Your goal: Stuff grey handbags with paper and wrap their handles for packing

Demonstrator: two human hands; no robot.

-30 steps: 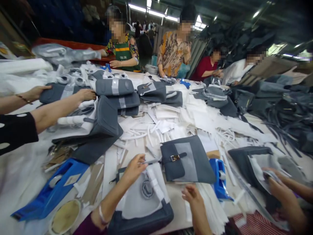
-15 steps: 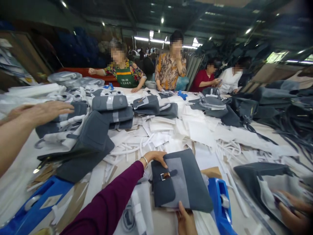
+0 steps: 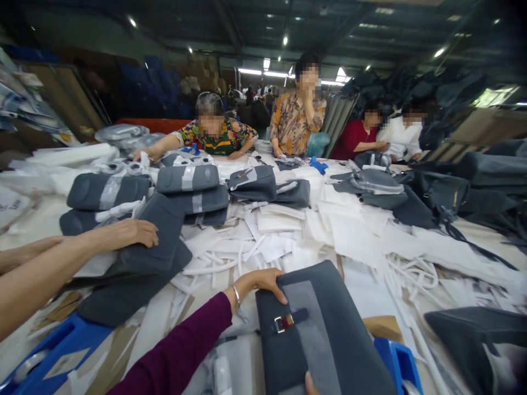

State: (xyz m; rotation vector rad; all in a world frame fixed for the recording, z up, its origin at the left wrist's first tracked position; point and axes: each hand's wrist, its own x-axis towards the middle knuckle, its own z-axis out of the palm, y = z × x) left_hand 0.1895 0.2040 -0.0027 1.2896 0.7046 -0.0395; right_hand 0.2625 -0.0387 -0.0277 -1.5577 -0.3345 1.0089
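Observation:
A dark grey-blue bag [image 3: 346,323] with a small buckle and a strip of translucent wrap on its front lies tilted before me. My left hand [image 3: 263,282], at the end of a purple sleeve, pinches its upper left corner, thumb on the front and fingers behind. At the bottom of the picture, only the thumb of my right hand [image 3: 309,383] shows, pressed on the bag's front; its other fingers are hidden. Beneath the bag, to its left, lies a translucent plastic-wrapped piece [image 3: 233,362].
Blue tape dispensers [image 3: 397,359] sit right of the bag and at lower left [image 3: 61,351]. A co-worker's hand [image 3: 135,233] rests on a grey bag at left. White paper scraps [image 3: 280,247] cover the middle; several stacked bags [image 3: 189,189] stand behind. Co-workers line the far side.
The bag and my hands appear lower and nearer, the right hand mostly out of view. The co-worker's hand at left came down onto a bag. A far co-worker bent over the table.

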